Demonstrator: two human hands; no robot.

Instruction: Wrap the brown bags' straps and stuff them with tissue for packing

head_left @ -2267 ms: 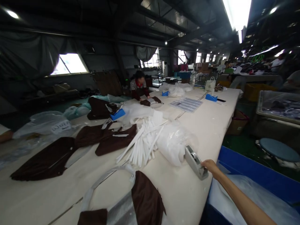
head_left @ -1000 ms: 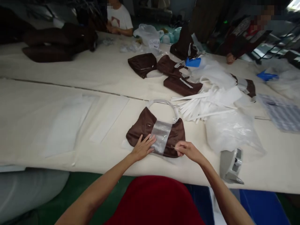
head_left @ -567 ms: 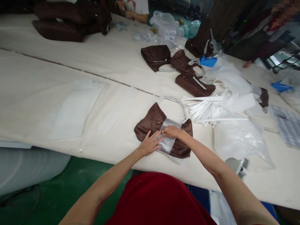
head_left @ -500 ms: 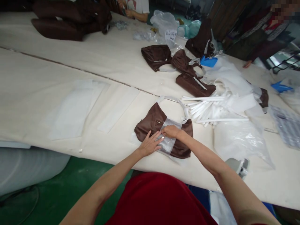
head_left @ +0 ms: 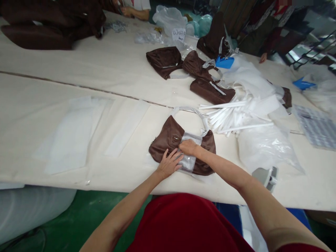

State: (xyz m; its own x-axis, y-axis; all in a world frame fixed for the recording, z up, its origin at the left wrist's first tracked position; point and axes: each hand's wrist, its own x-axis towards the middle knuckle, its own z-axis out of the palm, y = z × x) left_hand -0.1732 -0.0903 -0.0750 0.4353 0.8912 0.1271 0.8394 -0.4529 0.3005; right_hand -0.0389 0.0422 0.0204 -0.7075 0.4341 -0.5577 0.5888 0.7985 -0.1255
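A brown handbag point(head_left: 168, 134) lies flat on the table in front of me, its strap point(head_left: 193, 109) wrapped in pale material and looped away from me. A translucent wrapping strip point(head_left: 187, 163) crosses the bag's middle. My left hand point(head_left: 169, 164) rests on the bag and the strip's left edge, fingers spread. Against the strip, my right hand point(head_left: 188, 147) is closed with its fingers curled under; whatever they pinch is hidden.
Several brown bags point(head_left: 212, 91) lie beyond, beside white sticks point(head_left: 223, 117) and a clear plastic bag point(head_left: 267, 148). A tape dispenser point(head_left: 266, 176) stands right, near the table edge. White sheets point(head_left: 70, 136) lie left. Another person's arm point(head_left: 135, 13) shows at the far side.
The camera view has turned slightly, shifting the background leftward. Both hands stay on the handbag in nearly the same place, with the right hand still closed at the strip.
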